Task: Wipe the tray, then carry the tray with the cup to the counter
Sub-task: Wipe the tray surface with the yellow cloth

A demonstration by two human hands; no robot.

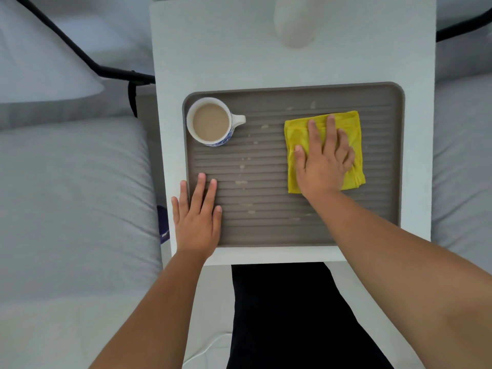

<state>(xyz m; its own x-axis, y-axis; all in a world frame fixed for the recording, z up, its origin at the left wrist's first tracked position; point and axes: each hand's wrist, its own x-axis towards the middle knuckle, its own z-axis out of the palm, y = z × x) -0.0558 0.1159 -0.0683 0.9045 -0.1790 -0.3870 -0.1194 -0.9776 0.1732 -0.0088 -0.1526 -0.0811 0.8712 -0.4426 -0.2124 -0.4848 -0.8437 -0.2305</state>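
The right hand point(323, 163) presses a yellow cloth point(326, 151) flat on the tray's point(266, 235) right side; spills point(242, 179) lie to its left, mid-tray. The left hand point(198, 219), fingers straight, steadies the near-left corner, the cup point(210, 122) far-left.

The right hand point(323, 161) is covering the middle of the yellow cloth point(351, 131), and the cloth is hiding the ribs of the tray point(266, 235) beneath it. The left hand point(198, 222) is concealing the tray's near-left corner. A pale object point(295, 20) at the table's point(239, 49) far edge is being cut off by the picture's top and is too blurred to identify.
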